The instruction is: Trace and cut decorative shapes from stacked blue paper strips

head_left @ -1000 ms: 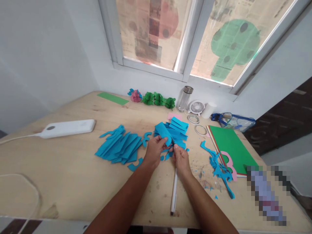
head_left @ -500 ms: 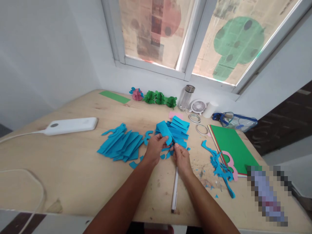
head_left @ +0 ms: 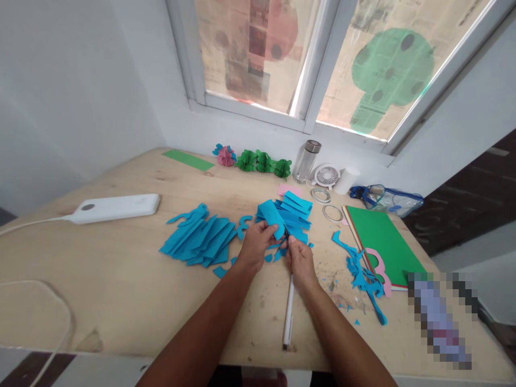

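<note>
My left hand (head_left: 257,243) pinches a folded strip of blue paper (head_left: 271,214) whose lower end is rounded. Closed round a pair of scissors, my right hand (head_left: 301,257) is close beside it; only the dark blades (head_left: 286,234) show, against the paper's edge. Behind both hands lies a pile of blue folded paper (head_left: 297,204). To the left, more blue paper strips (head_left: 201,239) are spread in an overlapping row. Small blue offcuts (head_left: 269,258) are scattered under my hands. A white pen (head_left: 288,317) lies below my right hand.
Green paper sheets (head_left: 387,244) lie at right, with blue scraps (head_left: 357,271) and a pink cutout (head_left: 379,269). Along the wall stand green paper shapes (head_left: 264,162), a glass bottle (head_left: 307,161) and a small fan (head_left: 326,176). Tape rolls (head_left: 332,213) and a white power strip (head_left: 116,208) rest on the table.
The whole view has shifted very slightly. Both hands keep nearly the same position, with the blue paper and the scissors still in them.
</note>
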`<state>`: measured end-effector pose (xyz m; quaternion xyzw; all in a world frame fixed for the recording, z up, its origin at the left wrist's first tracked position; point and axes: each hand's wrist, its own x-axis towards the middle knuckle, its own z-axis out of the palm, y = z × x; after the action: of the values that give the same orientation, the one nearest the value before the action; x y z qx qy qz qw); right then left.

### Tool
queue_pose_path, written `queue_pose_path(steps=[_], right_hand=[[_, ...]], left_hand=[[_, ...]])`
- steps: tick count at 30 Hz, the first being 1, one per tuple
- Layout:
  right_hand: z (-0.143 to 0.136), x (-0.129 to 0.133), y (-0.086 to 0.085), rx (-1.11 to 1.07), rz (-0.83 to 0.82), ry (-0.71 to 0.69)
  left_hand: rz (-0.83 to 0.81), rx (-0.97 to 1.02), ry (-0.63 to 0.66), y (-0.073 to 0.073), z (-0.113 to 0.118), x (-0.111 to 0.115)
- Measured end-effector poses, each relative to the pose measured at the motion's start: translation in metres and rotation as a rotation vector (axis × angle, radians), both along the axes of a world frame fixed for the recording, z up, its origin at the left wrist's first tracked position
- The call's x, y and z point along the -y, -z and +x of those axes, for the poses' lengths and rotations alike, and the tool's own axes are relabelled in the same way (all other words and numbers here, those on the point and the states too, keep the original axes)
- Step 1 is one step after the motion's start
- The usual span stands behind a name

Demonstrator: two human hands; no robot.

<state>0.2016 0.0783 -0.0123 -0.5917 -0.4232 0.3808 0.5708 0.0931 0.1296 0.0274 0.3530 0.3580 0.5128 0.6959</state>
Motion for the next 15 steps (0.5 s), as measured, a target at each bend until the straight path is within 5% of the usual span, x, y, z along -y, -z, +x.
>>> queue_pose_path(steps=[15], right_hand=[[0.0046, -0.0024, 0.0032, 0.038, -0.005, -0.014]], left_hand=[[0.022, -0.037, 0.008, -0.0015, -0.0032, 0.0011]])
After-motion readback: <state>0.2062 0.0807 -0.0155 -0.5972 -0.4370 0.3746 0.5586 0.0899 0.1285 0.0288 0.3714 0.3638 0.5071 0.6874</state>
